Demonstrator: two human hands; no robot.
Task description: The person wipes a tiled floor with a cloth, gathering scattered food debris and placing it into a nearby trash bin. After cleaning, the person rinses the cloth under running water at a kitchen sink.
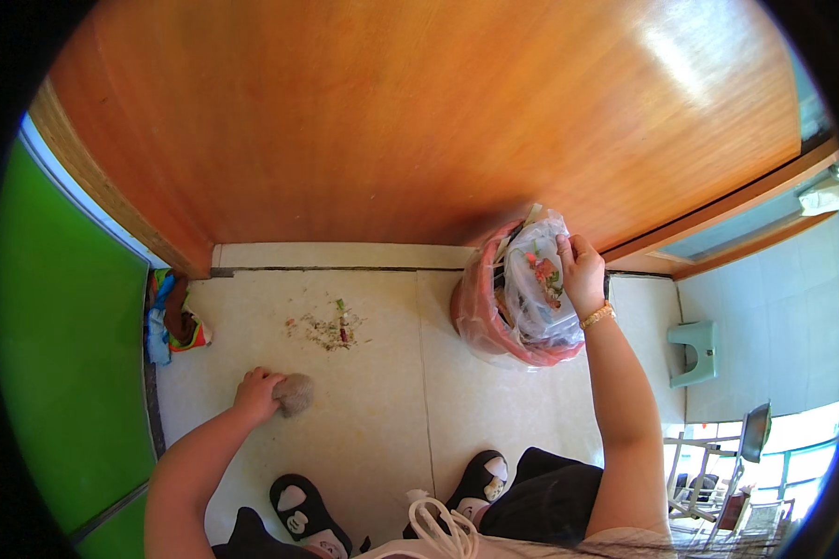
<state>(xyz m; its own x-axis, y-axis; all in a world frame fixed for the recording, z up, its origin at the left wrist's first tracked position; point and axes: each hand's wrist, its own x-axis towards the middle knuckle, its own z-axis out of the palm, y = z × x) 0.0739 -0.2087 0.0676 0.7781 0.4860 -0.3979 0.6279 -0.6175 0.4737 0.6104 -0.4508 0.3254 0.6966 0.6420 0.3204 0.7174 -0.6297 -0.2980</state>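
My left hand (pixel 257 395) grips a bunched grey-brown cloth (pixel 295 395) low over the tiled floor. A small heap of dirt and plant scraps (pixel 339 330) lies on the tiles a little beyond it. On the right, my right hand (pixel 582 271) pinches the edge of a clear plastic bag (pixel 531 293) at a red trash bin (pixel 489 293). Red and green food scraps (pixel 547 279) show in or behind the clear plastic. A transparent liner hangs over the bin's rim. The bin's lower contents are mostly hidden.
A brown wooden door panel (pixel 391 126) rises behind the floor. Colourful rags (pixel 178 318) lie in the left corner by a green panel (pixel 70 335). A pale green stool (pixel 696 353) and a metal-framed rack (pixel 713 475) are at right. My slippered feet (pixel 307 510) are at the bottom.
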